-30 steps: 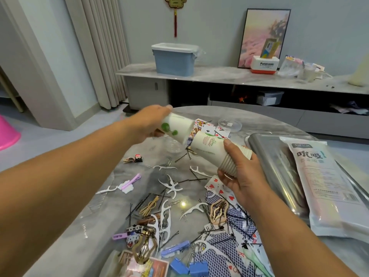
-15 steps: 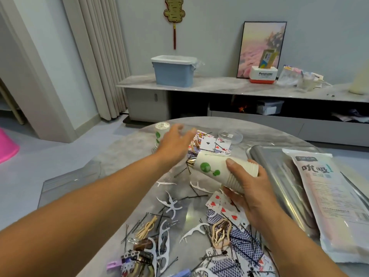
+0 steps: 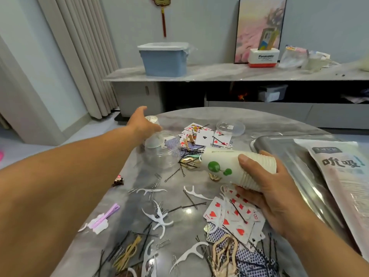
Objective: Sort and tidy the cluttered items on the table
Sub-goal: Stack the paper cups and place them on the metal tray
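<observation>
A round grey marble table (image 3: 259, 124) fills the near part of the room, and most of it is covered in small clutter. On its right side lies a metal tray (image 3: 279, 144) with a printed white packet (image 3: 347, 176) resting on top.

The person's left arm stretches across the table towards its far left edge. The left hand (image 3: 142, 124) rests on a clear plastic cup (image 3: 159, 148) standing upside down there, with a single paper cup (image 3: 152, 119) just behind it, partly hidden. The thumb sticks out loosely, but I cannot tell whether the fingers grip anything, since they are hidden behind the hand.

The right hand (image 3: 267, 188) holds a stack of white paper cups (image 3: 237, 166) on its side above the table, the fingers curled under it and the thumb pressed on top; the outermost cup shows green dots.

Playing cards lie in two heaps: one face-up pile (image 3: 203, 136) at the far middle, beside a clear round lid (image 3: 230, 126), and red-suited cards (image 3: 233, 216) under the right hand. Scattered nearer are white floss picks (image 3: 157, 216), black hairpins (image 3: 191, 205), a purple hair clip (image 3: 106, 214), a tan hair claw (image 3: 224, 254) and a small cartoon clip (image 3: 118, 180).
</observation>
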